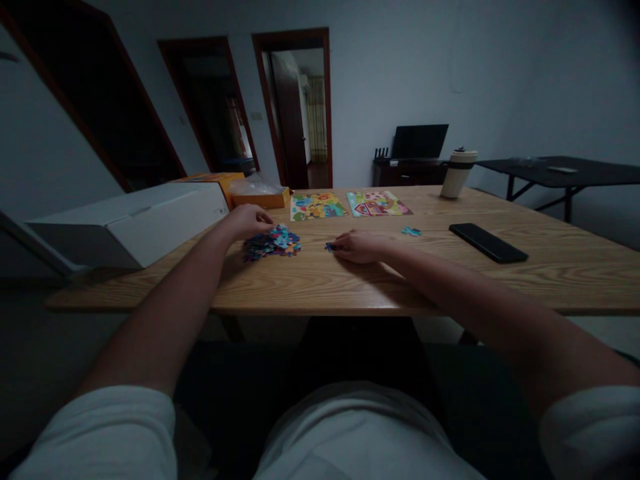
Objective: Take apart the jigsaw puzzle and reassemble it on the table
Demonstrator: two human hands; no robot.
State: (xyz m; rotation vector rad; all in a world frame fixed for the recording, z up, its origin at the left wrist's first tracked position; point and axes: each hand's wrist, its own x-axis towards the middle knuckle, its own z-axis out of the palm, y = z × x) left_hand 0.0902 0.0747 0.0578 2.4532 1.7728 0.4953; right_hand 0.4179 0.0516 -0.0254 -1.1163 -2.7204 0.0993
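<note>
A heap of jigsaw puzzle pieces (pixel 275 243), mostly blue with bits of orange and red, lies on the wooden table. At its upper left edge is my left hand (pixel 248 221), with fingers curled down over the pieces; what lies between the fingertips is hidden. To the right of the heap, my right hand (pixel 359 247) rests low on the table, its fingers closed on a small dark blue puzzle piece (pixel 329 247) that sticks out past the fingertips. Farther right, a few light blue pieces (pixel 411 231) lie together on the wood.
Two colourful picture sheets (pixel 319 207) lie beyond my hands. A white box (pixel 170 223) and an orange box with clear plastic (pixel 260 197) stand at the left. Rightward are a black phone (pixel 487 243) and a cream tumbler (pixel 457 175). The table's front edge (pixel 320 311) runs before me.
</note>
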